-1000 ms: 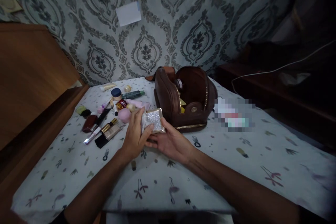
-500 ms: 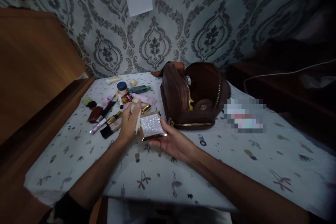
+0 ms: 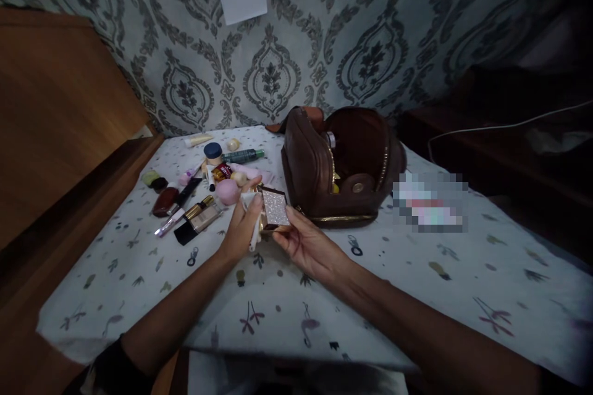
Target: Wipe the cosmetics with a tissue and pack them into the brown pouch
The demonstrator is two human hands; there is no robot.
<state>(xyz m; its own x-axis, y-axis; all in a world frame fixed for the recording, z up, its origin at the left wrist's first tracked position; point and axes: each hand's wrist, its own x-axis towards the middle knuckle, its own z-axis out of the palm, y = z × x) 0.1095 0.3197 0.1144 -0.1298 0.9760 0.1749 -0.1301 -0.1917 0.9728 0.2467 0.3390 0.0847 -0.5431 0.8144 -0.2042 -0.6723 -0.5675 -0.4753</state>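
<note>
My right hand (image 3: 311,241) grips a compact (image 3: 275,207) with a silver glitter lid and gold-coloured edges by its right side. The compact is tilted above the table, in front of the bag. In my left hand (image 3: 243,222) is a folded white wipe (image 3: 254,236), pressed against the left edge of the compact. The wipe's exact material cannot be made out. Behind and right of the hands stands a brown makeup bag (image 3: 303,163), unzipped, with a few items partly visible inside. A round pink container (image 3: 227,192) lies just left of my left hand.
Left on the patterned tablecloth (image 3: 152,296) lie several cosmetics, among them a foundation bottle (image 3: 204,220), a dark red bottle (image 3: 165,202), a blue-lidded jar (image 3: 213,151) and a green tube (image 3: 244,156). A blurred-out item (image 3: 430,202) is at right. A wooden panel (image 3: 60,86) borders the left.
The compact has turned and shifted slightly right, and my left hand with the white wipe has moved right along with it. The round pink container is now uncovered.
</note>
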